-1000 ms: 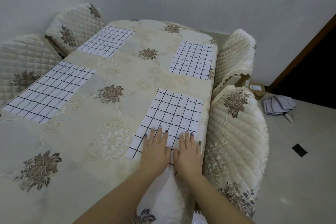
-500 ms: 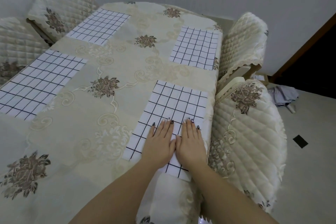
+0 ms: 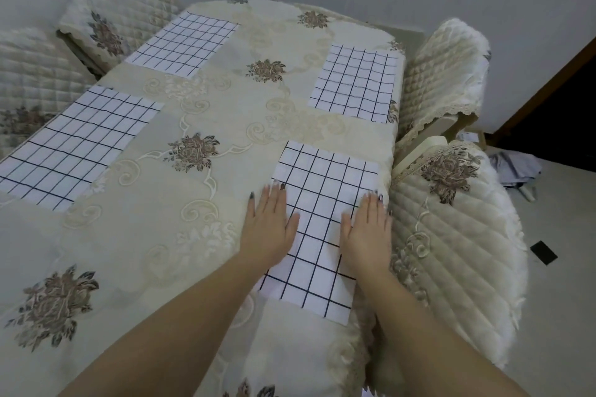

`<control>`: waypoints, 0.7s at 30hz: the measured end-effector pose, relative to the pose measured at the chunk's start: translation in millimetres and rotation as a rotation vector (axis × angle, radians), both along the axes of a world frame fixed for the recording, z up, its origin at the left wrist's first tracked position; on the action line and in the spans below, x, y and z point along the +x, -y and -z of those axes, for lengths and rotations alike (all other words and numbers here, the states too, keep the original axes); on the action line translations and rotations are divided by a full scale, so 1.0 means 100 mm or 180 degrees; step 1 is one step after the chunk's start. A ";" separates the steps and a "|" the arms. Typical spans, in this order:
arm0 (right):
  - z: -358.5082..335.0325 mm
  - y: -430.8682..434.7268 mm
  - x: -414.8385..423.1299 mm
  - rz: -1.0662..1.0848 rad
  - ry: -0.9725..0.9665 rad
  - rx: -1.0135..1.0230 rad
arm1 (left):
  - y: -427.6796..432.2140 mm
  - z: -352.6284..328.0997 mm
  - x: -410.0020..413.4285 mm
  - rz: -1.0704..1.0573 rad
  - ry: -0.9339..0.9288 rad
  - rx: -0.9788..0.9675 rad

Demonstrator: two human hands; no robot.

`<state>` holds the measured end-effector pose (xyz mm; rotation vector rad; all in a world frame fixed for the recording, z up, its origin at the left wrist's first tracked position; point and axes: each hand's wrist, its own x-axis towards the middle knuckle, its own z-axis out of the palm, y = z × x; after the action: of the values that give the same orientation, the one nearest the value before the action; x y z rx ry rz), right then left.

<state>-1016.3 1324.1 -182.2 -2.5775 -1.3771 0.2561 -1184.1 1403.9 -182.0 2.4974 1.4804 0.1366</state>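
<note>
checked placemat (image 3: 319, 203) | flat between hands | left hand (image 3: 267, 229), right hand (image 3: 367, 232) pressing its edges

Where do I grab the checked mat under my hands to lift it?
Probably pinch the checked mat at its near right corner, from the near side: it lies flat, and only that end seems to droop over the table edge.

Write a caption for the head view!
Left hand and right hand press flat on a white black-gridded cloth placemat atop cream floral tablecloth.

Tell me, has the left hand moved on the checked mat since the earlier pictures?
Yes. The left hand slid left across the checked mat to its left edge, away from the right hand.
</note>
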 end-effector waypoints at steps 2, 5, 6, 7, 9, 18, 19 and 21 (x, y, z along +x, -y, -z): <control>-0.03 -0.25 0.07 -0.0201 0.0105 0.0095 | -0.20 -0.11 0.26 0.0256 0.0053 0.0071; 0.01 -0.60 0.20 -0.0409 0.0130 -0.0013 | -0.47 -0.13 0.65 0.0648 0.0034 0.0075; 0.04 -0.69 0.24 -0.0445 0.0164 -0.0047 | -0.53 -0.10 0.75 0.0766 -0.0026 0.0108; 0.07 -0.75 0.28 -0.0482 0.0212 -0.0078 | -0.59 -0.05 0.84 0.0883 -0.0093 0.0147; 0.13 -0.85 0.36 -0.0600 0.0294 -0.0175 | -0.68 0.05 0.97 0.1077 -0.0201 0.0161; 0.30 -0.91 0.49 -0.0741 0.0212 -0.0219 | -0.79 0.36 1.09 0.1026 -0.0069 0.0232; 0.30 -0.90 0.49 -0.0684 0.0206 -0.0234 | -0.80 0.36 1.07 0.0887 -0.0070 0.0210; 0.32 -0.90 0.50 -0.0552 0.0226 -0.0264 | -0.85 0.36 1.02 0.0629 -0.0163 0.0120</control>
<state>-966.1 1413.9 -213.8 -2.5576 -1.6521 0.2559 -1082.4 1488.5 -217.7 2.6786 1.2506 0.0669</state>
